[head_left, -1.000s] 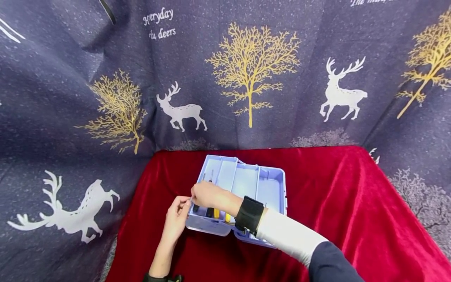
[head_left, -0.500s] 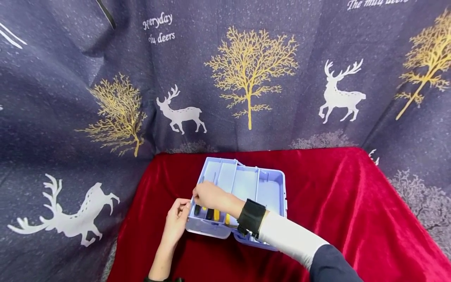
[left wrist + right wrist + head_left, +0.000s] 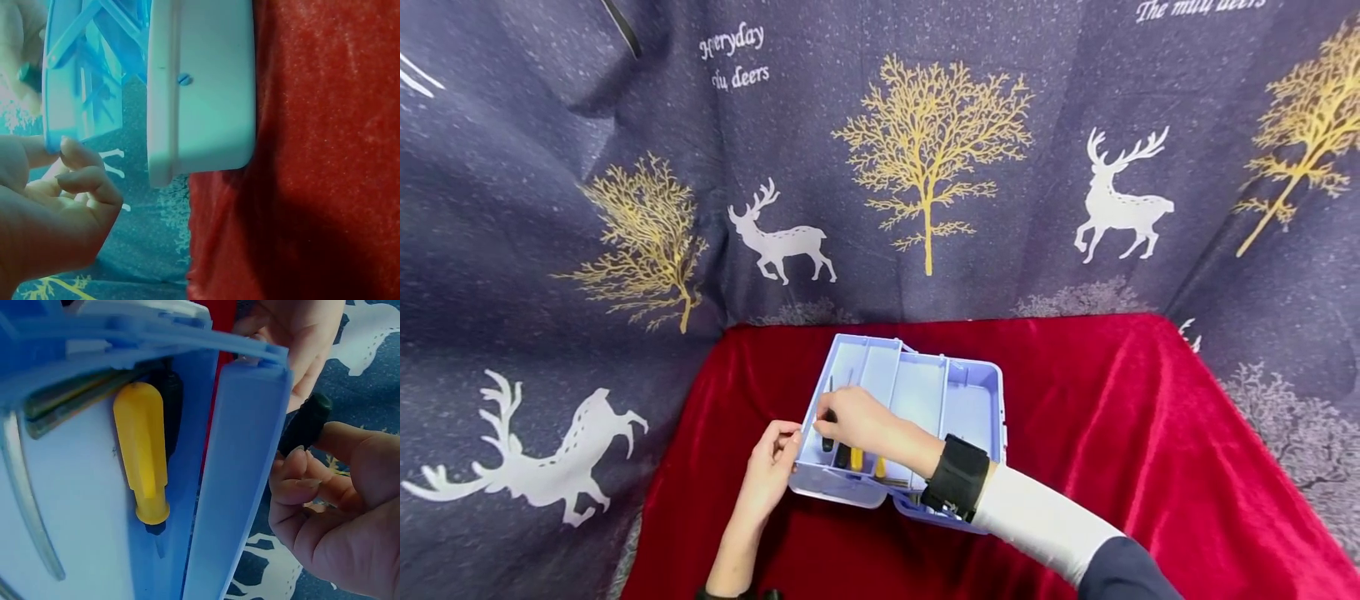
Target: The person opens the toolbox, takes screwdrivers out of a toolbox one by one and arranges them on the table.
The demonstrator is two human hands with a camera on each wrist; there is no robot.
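Note:
A light-blue toolbox (image 3: 976, 373) stands open, its raised tray (image 3: 880, 367) folded out to the left. My left hand (image 3: 769, 467) pinches the tray's outer edge between thumb and fingertips, as the left wrist view shows at the tray wall (image 3: 62, 122). Over the tray, my right hand (image 3: 859, 419) grips a screwdriver by its black handle (image 3: 306, 422); its shaft is hidden in the right wrist view. Below that hand, tools with black and yellow handles lie in the tray. A yellow-handled screwdriver (image 3: 142, 447) is clearest in the right wrist view, with a dark handle (image 3: 172, 412) beside it.
Red velvet cloth (image 3: 1097, 433) covers the table under the toolbox. A dark curtain (image 3: 1000, 217) with deer and trees hangs behind and to the left. Metal tool handles (image 3: 81, 397) lie nearer the toolbox's middle.
My right hand has moved slightly right, away from the tray's left edge, and a black handle now shows in its fingers. The left hand stays on the edge.

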